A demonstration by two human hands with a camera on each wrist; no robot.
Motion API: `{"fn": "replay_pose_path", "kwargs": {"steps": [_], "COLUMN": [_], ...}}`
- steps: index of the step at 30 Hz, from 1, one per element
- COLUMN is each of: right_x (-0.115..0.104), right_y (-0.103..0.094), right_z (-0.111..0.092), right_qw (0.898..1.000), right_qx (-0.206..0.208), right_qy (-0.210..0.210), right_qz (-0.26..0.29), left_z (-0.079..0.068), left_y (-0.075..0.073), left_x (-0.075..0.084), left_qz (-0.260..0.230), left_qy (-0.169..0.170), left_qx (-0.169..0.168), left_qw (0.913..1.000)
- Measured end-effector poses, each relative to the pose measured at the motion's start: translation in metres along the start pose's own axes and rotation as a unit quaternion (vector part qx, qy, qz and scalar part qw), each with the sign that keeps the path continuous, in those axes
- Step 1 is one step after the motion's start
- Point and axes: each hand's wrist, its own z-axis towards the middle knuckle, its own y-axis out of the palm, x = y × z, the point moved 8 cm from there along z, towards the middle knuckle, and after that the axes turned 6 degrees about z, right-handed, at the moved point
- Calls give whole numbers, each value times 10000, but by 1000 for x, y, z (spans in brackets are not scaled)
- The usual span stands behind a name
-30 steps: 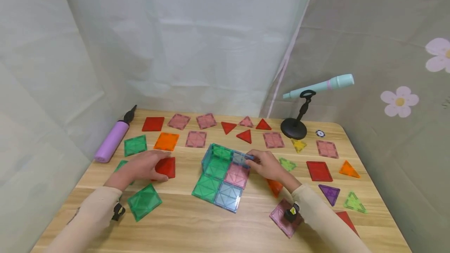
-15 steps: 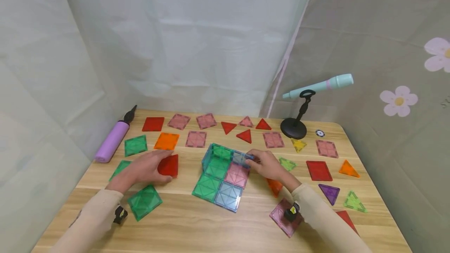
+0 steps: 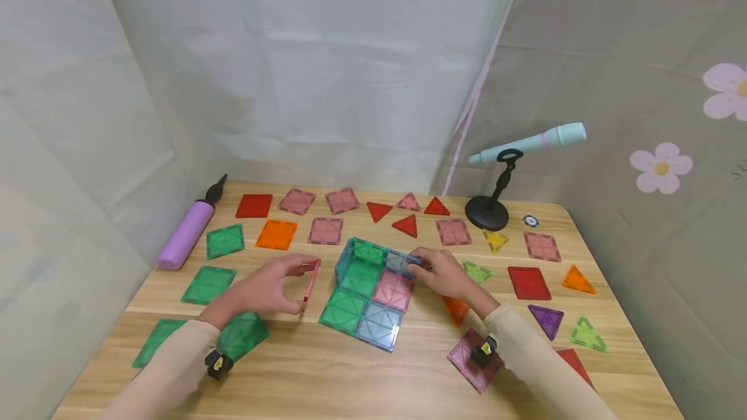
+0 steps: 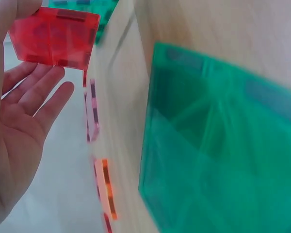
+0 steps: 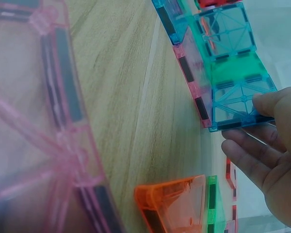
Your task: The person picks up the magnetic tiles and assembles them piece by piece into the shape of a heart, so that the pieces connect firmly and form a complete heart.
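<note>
My left hand grips a red square magnetic tile by its edges, thumb nearer me and fingers on the far side. The tile stands on edge, left of a small tile structure; the left wrist view shows its red face. My right hand pinches an upright blue tile at the structure's back right, thumb on one face and fingers behind. Flat green tiles, a pink tile and a blue tile form the base. An upright green tile adjoins the pinched one; another blue tile walls the left.
Loose green tiles and an orange square lie left. Red triangles and pink squares line the back. Under my right forearm are an orange tile and a pink square. A purple pump and black stand flank them.
My left hand has moved right toward the structure with the red tile, turning it from face-up tilt to on edge. My right hand has stayed on the blue tile.
</note>
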Motion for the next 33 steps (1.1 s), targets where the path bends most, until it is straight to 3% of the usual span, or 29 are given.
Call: {"fn": "replay_pose_path", "kwargs": {"steps": [4,12,25,33], "right_x": [-1,-2,-1,1], "right_y": [1,0,1,1], "right_z": [0,1,0,1], "right_qw": [10000,10000,10000,9999], "right_qx": [-13,16,18,-29], "right_qy": [2,11,-51,45], "right_qz": [22,63,52,96], "left_z": [2,6,8,6], "left_y": [9,22,31,33], "left_x": [2,1,3,1], "left_qz": [-277,-606,-1162,-1163], "left_qy": [78,-161,-6,78], "left_qx": [-155,-457,-766,-771], "left_qw": [9995,9970,9903,9902]}}
